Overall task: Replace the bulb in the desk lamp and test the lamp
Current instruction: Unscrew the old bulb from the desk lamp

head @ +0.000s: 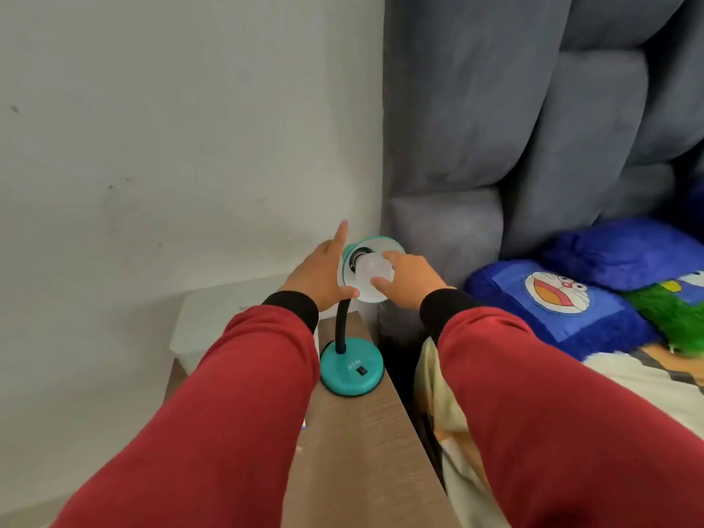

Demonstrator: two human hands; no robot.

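Observation:
A teal desk lamp stands on a narrow wooden table (362,443). Its round base (352,365) carries a black switch, and a black gooseneck rises to the teal shade (383,243), which is tipped toward me. A white bulb (373,270) sits in the black socket inside the shade. My right hand (409,276) grips the bulb with fingertips and thumb. My left hand (322,274) holds the shade's left rim, thumb under it and index finger pointing up. The bulb is unlit.
A white wall is at the left, with a white box (213,318) beside the table. A grey padded headboard (533,127) rises at the right. Blue plush cushions (564,302) and bedding lie on the bed right of the table.

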